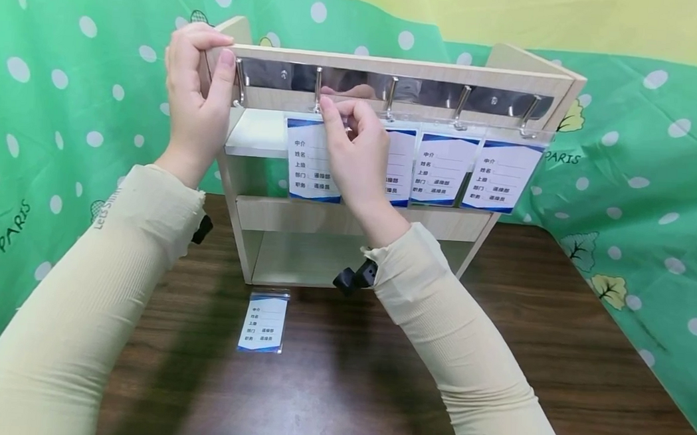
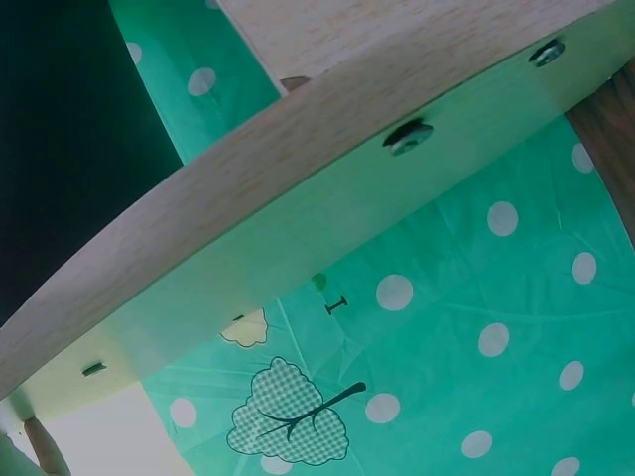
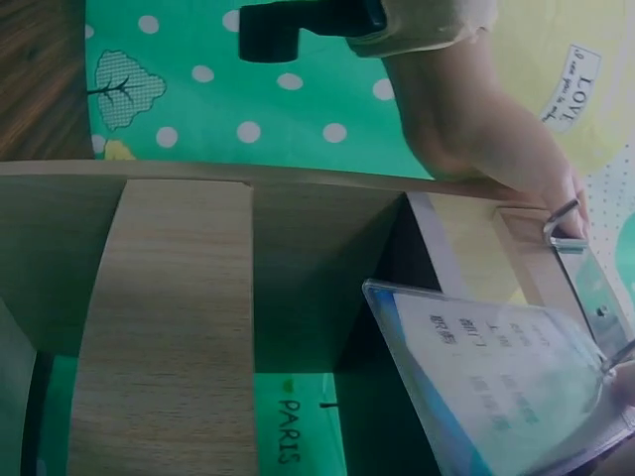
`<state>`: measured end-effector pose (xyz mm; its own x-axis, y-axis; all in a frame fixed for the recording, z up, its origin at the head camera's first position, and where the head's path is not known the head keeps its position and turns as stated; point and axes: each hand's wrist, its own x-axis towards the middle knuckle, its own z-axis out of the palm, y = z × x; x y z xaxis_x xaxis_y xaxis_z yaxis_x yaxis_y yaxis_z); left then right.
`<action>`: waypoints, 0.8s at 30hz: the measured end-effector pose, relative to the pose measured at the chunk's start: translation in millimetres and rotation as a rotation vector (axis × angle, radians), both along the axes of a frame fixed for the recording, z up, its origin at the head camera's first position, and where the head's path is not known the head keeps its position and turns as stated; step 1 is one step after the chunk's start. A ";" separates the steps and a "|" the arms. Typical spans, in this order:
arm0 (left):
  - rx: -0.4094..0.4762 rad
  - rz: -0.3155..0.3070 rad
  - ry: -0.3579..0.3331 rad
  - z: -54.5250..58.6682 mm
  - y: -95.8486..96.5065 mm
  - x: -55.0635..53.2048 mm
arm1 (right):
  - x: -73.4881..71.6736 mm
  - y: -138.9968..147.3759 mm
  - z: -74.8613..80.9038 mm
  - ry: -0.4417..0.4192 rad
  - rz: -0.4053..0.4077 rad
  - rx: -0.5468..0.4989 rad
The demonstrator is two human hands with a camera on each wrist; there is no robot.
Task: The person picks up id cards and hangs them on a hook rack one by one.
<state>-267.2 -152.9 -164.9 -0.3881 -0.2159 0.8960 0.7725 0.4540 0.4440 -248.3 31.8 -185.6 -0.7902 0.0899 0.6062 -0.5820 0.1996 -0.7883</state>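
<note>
Wooden rack stands upright toward the far edge of the desk, pale laminate board, open shelves below, a mirror-bright metal strip with five hooks across the top rail.

Left hand grasps the rack's upper left corner, thumb and fingers curled over the rail end beside the first hook, which is bare. The left wrist view shows only the rack's side panel with screw heads and the spotted cloth behind.

Right hand pinches the top edge of a badge card in a clear sleeve, right at the second hook. Cannot tell whether the sleeve's slot is over the hook tip or just short of it; the fingers cover that spot. The right wrist view shows the same sleeve tilted outward from the rack, bottom hanging free.

Three more sleeved cards hang on the hooks to the right, edges overlapping slightly. One spare card lies flat on the desk near the front of the rack, left of centre.

Handling, by judgement: the card is light and thin, the plastic sleeve glossy and likely slippery, flexing somewhat. Best held at the top edge beside the slot, as now.

Desk is dark wood grain. Green polka-dot cloth drapes behind and to both sides.
</note>
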 end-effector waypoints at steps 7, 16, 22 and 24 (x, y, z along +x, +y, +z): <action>-0.008 -0.001 0.002 -0.2 -0.7 -1.7 | 5.5 1.2 -4.8 0.101 -0.004 0.017; -0.025 0.007 0.020 -1.7 -5.5 -10.4 | 12.5 8.4 -15.7 0.350 -0.047 0.076; -0.032 0.007 0.029 -3.0 -8.1 -12.3 | 18.9 13.7 -23.4 0.459 -0.047 0.021; -0.033 0.006 0.033 -3.1 -8.4 -11.9 | 23.0 15.5 -26.4 0.504 -0.043 -0.005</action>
